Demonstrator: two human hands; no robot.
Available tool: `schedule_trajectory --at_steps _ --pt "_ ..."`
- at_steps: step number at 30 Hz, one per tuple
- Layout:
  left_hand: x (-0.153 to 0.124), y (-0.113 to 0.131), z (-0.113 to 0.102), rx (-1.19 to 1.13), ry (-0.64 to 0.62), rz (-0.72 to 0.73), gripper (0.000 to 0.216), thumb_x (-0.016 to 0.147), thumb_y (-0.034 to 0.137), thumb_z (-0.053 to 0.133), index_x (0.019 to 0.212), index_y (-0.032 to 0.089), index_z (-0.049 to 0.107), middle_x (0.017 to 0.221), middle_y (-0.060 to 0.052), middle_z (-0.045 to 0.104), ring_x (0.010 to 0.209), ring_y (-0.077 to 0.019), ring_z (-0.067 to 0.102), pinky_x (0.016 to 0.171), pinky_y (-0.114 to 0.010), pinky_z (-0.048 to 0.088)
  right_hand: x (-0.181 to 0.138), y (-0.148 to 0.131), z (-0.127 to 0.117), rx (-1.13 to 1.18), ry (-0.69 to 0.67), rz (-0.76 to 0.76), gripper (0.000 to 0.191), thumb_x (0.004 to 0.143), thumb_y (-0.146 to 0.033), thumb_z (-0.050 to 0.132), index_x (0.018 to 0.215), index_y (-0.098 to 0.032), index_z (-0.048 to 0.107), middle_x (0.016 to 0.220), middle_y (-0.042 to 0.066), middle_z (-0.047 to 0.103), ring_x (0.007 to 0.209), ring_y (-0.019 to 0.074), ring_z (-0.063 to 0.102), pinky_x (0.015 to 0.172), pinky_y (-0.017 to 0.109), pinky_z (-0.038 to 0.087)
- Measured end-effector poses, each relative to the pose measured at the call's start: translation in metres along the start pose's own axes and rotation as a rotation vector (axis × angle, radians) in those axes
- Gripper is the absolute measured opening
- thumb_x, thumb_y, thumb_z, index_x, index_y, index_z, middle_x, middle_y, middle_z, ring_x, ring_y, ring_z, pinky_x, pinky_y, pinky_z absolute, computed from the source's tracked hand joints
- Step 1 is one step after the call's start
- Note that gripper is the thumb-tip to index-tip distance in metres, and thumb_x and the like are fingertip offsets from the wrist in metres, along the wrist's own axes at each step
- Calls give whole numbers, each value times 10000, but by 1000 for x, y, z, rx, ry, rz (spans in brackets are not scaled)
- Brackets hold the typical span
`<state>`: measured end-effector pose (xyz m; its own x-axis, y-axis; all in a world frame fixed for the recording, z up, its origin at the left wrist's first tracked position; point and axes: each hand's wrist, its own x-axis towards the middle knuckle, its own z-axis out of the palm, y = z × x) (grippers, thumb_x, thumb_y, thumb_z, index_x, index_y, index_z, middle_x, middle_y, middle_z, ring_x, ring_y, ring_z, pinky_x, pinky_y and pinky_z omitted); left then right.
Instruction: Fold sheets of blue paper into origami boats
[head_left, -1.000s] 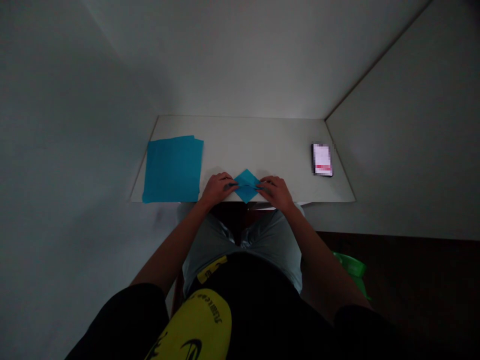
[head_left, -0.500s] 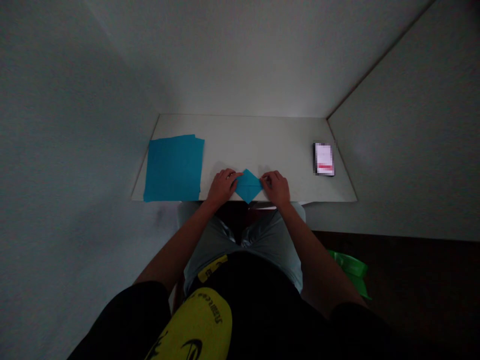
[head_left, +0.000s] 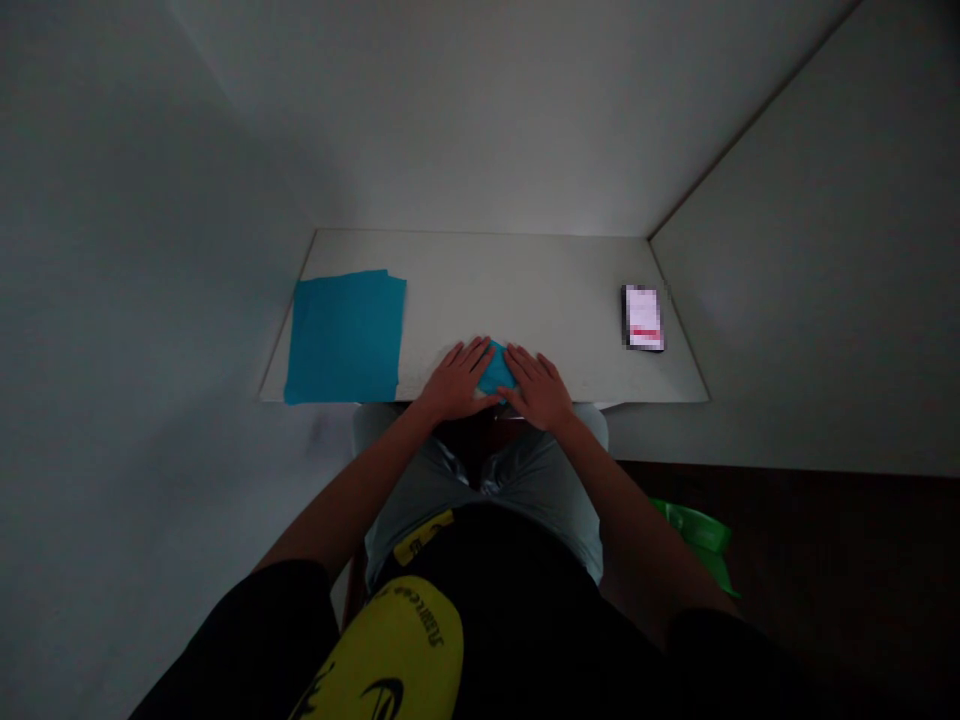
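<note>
A small folded piece of blue paper [head_left: 496, 371] lies at the front edge of the white table, between and partly under my hands. My left hand [head_left: 459, 382] rests flat on its left side, fingers stretched out and pointing away from me. On the right side, my right hand [head_left: 537, 388] lies flat in the same way, fingers extended over the paper. The thumbs come close together at the paper's near end. Much of the paper's outline is hidden beneath the fingers and palms.
A stack of blue paper sheets [head_left: 346, 338] lies on the left of the white table [head_left: 517, 285]. At the right is a phone-like object [head_left: 643, 318] with a blurred-out face. Walls border the table. A green plastic container [head_left: 697, 535] stands on the dark floor at lower right.
Both hands have moved inward from the paper's side corners. Their fingers, bent and pinching before, are now spread flat over it, and less of the paper shows.
</note>
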<state>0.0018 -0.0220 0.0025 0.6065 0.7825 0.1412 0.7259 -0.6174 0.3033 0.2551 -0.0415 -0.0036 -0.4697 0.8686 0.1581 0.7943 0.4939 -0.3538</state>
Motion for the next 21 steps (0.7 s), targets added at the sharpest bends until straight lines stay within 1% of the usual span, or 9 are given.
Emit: schedule_trajectory --at_steps 2,4,9,10,12,14,16,18,21 --pt "-5 -1 -3 4 -4 13 1159 984 753 746 1811 54 335 1881 -276 311 1783 -431 284 1458 -631 222 -5 5 -4 7 -7 -14 754 1166 -587 499 1816 -216 406 1863 149 414 1740 337 421 1427 611 298" --pt "-12 -2 -6 4 -13 30 1134 989 702 766 1813 57 331 1881 -273 315 1783 -427 289 1459 -625 223 -13 12 -10 24 -27 -60 762 1147 -604 549 1807 -242 430 1852 138 439 1729 337 442 1431 608 292" --pt "-26 -8 -9 -83 -35 66 696 1081 351 670 1734 159 525 1831 -189 466 1747 -331 403 1457 -579 259 -27 26 -16 135 -40 -154 694 1080 -649 681 1672 -290 625 1736 107 621 1628 348 577 1385 602 360" --pt "-25 -10 -10 -131 -20 53 611 1095 329 643 1686 184 590 1796 -168 529 1722 -316 451 1449 -580 275 -26 27 -15 177 -11 -130 621 1076 -647 690 1589 -297 702 1660 103 699 1565 351 637 1348 598 404" --pt "-18 -16 -10 -251 32 -24 438 1126 338 596 1524 216 731 1652 -135 695 1604 -302 605 1408 -572 350 -19 30 -12 292 56 -30 469 1085 -649 667 1341 -292 832 1382 99 857 1319 338 780 1209 559 523" --pt "-7 -22 -11 -384 73 -160 343 1140 402 579 1273 213 832 1380 -109 851 1344 -295 776 1275 -519 504 -7 31 -8 438 133 106 457 1083 -683 643 1109 -276 850 1096 83 889 1043 298 817 1034 490 594" --pt "5 -26 -12 -503 116 -313 382 1121 496 601 1038 202 830 1081 -73 884 1049 -269 818 1043 -424 611 9 32 -5 586 211 210 497 1048 -738 658 1003 -266 806 967 62 851 914 265 780 924 436 604" --pt "16 -27 -13 -605 195 -425 423 1089 565 633 930 203 782 910 -39 829 881 -236 769 851 -348 600 24 33 -2 699 269 256 523 1001 -783 693 966 -265 757 947 46 823 902 247 752 892 409 602" --pt "24 -25 -15 -728 288 -508 402 1058 588 677 946 208 747 805 -5 747 734 -197 700 730 -308 553 40 34 3 796 293 264 528 954 -797 744 1019 -274 714 975 31 809 902 229 733 888 399 604"
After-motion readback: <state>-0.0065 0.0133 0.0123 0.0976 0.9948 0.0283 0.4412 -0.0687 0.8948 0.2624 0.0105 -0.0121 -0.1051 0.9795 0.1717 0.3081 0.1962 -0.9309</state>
